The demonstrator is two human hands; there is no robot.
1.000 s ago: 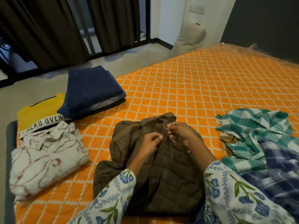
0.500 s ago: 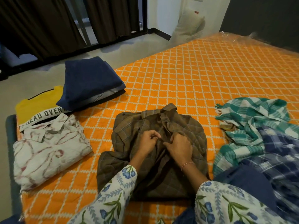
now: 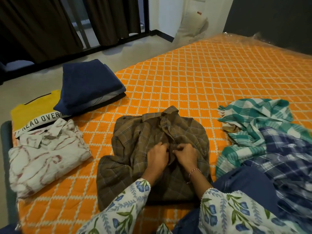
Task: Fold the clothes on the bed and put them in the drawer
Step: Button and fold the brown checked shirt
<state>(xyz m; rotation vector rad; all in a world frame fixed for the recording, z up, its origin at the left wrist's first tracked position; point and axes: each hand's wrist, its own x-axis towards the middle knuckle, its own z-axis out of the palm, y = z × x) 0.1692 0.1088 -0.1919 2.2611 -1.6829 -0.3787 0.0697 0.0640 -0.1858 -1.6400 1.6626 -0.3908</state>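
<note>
A brown checked shirt (image 3: 135,137) lies front-up on the orange bed (image 3: 202,78), collar away from me. Both hands sit at its button placket, mid-chest. My left hand (image 3: 157,156) pinches the left edge of the placket with curled fingers. My right hand (image 3: 185,155) pinches the right edge against it, thumb and fingers bent together. On the left lie folded clothes: a white patterned shirt (image 3: 45,154), a yellow T-shirt (image 3: 33,108) and a navy stack (image 3: 89,85). On the right lies an unfolded heap: a teal checked cloth (image 3: 256,122) and a blue checked garment (image 3: 287,159).
The bed's left edge drops to a grey floor (image 3: 118,48). Dark curtains (image 3: 42,26) hang at the back left, and a pillow (image 3: 192,29) leans against the far wall. My knee in blue fabric (image 3: 244,184) is beside the shirt's lower right.
My hands have moved down the placket from near the collar to mid-chest, still pinching the two edges together. The view has tipped slightly downward.
</note>
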